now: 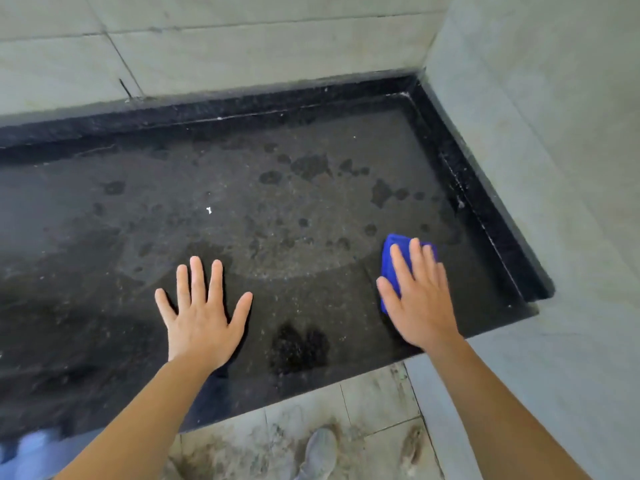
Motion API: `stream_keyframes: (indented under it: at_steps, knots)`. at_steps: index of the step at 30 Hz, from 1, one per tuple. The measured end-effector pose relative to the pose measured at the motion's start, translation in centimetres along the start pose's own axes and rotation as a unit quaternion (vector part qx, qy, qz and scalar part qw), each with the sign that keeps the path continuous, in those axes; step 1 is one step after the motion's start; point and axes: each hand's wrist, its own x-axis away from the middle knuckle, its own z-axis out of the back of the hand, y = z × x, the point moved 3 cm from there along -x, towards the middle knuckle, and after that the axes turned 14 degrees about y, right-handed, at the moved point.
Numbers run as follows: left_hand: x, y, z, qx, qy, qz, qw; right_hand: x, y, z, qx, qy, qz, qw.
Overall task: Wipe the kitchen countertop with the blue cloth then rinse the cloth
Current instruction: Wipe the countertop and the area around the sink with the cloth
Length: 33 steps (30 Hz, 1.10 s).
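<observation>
Right hand (pixel 420 303) flat on blue cloth (pixel 387 265) — most of cloth hidden.

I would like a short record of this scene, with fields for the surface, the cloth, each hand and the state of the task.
surface: dark stone countertop, raised edge at back and right, in a corner of tiled walls
cloth: blue cloth, lying on the countertop near its right edge
right hand: presses the cloth with straight fingers
left hand: flat on the countertop, fingers spread, holds nothing
marks: dark wet spots toward the back; a white speck
task state: at the wiping step; cloth not yet rinsed
</observation>
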Motion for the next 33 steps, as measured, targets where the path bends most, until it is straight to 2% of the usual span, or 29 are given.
stream_keyframes:
  at_steps: [4, 7, 11, 13, 15, 17, 19, 22, 24, 27, 29, 33]
  knots:
    - [-0.3, -0.5, 0.2, 0.012, -0.047, 0.004, 0.999, -7.0, -0.8, -1.0, -0.001, 0.028, -0.122, 0.992]
    - [-0.6, -0.6, 0.6, 0.021, -0.063, 0.007, 0.998, -10.4, -5.8, -1.6, -0.011, 0.038, -0.132, 0.990]
    - [-0.5, -0.6, 0.2, 0.004, -0.062, 0.000, 0.998, -8.0, -15.2, -1.9, -0.046, 0.055, 0.039, 0.997]
    - [-0.6, -0.7, 0.0, -0.014, -0.054, -0.005, 0.998, -3.7, -17.4, -1.8, -0.061, 0.013, 0.163, 0.985]
    - [-0.6, -0.7, 0.0, -0.017, -0.046, -0.007, 0.999, 0.1, -15.5, -1.1, -0.068, -0.021, 0.268, 0.961]
    - [-0.5, -0.7, -0.1, -0.011, -0.042, -0.014, 0.999, 1.7, -10.7, -0.4, -0.056, -0.034, 0.313, 0.947]
    - [-0.4, -0.7, -0.3, -0.005, -0.035, -0.018, 0.999, 0.6, -5.0, -0.1, -0.031, -0.021, 0.270, 0.962]
    - [-0.4, -0.8, -0.2, -0.010, -0.034, -0.017, 0.999, -3.9, 1.7, 0.1, 0.002, -0.009, 0.118, 0.993]
    - [-0.5, -0.6, -0.1, -0.013, -0.042, -0.014, 0.999, -7.3, 2.9, -0.2, 0.012, 0.010, 0.016, 1.000]
    - [-0.5, -0.5, 0.3, -0.023, -0.057, -0.012, 0.998, -11.0, -0.7, -0.9, -0.003, 0.027, -0.112, 0.993]
    - [-0.5, -0.4, 0.4, -0.023, -0.058, -0.012, 0.998, -11.2, -4.7, -0.9, -0.015, 0.035, -0.118, 0.992]
    - [-0.6, -0.3, 0.5, -0.026, -0.059, -0.010, 0.998, -4.5, -11.1, -0.9, -0.050, 0.040, 0.054, 0.996]
